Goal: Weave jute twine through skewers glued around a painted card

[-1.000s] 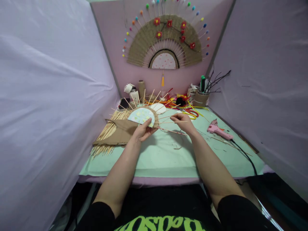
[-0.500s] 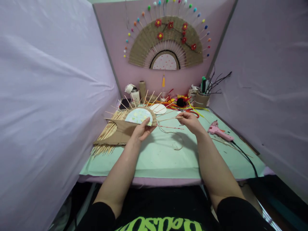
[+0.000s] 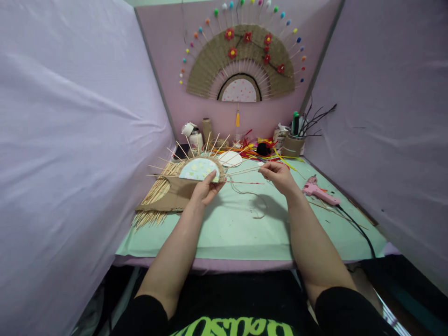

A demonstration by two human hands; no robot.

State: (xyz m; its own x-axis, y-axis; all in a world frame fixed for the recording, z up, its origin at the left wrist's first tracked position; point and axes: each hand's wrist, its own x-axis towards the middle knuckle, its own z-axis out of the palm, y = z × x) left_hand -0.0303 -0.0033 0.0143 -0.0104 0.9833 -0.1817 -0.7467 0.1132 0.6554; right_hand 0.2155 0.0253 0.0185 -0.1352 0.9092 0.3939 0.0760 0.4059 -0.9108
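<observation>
My left hand (image 3: 207, 189) grips the lower right edge of a half-round fan base (image 3: 198, 169), its thumb on the pale floral face and fingers underneath. Twine runs around the curved rim of this base, and thin wooden sticks fan out from it. My right hand (image 3: 279, 177) is closed in a pinch at the outer end of a thin stick (image 3: 243, 171) on the right side; the fingertips hide that end. A reddish stick (image 3: 247, 183) lies just below, and loose twine (image 3: 261, 193) trails on the table.
Cut cardboard (image 3: 175, 198) rests over a pile of sticks (image 3: 154, 217) on the left. A pink glue gun (image 3: 320, 191) with a black cable lies at right. Behind are a white oval disc (image 3: 230, 159), coloured strips and a brown pot (image 3: 293, 145). A finished fan (image 3: 210, 65) hangs on the wall.
The fan base has shifted slightly left in my left hand and tipped a little. My right fingers have slid to the stick's outer end, which no longer shows past them.
</observation>
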